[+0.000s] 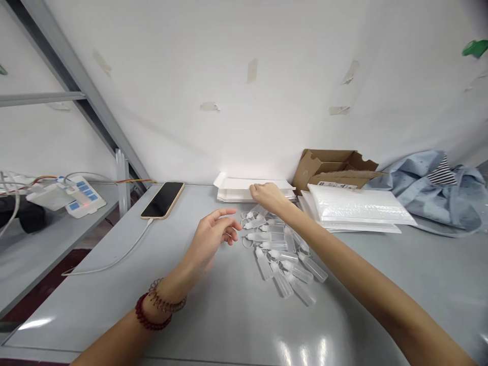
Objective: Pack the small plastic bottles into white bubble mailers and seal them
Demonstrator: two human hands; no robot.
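**Right hand on the white packets, left hand open beside the bottles**

The right hand (267, 195) reaches across to the far edge of the grey desk (213, 315), where its bent fingers rest on the near side of a stack of flat white packets (236, 187). The back of the hand faces the camera and hides the fingertips. It cannot be told whether they have pinched a packet or merely touch the top one.

The left hand (215, 235) hovers above the middle of the desk. It is loosely open, fingers gently curled and thumb out, and holds nothing. Just to its right, partly under the right forearm, is a loose heap of small clear dropper bottles (284, 259) with white tips. They lie on their sides, spreading from just in front of the packets toward the near edge. The left fingertips are near the closest bottles but apart from them. A red bead bracelet (147, 315) and a brown spiral hair tie (168, 304) circle the left wrist.

Toward the far left corner a smartphone (163, 200) lies face up with its screen dark, and a white cable (114, 262) runs from it toward the left edge. To the right of the packets a pile of white bubble mailers (354, 206) lies flat. An open cardboard box (331, 168) stands behind it at the wall. A crumpled pale blue garment (427, 185) lies at the far right.
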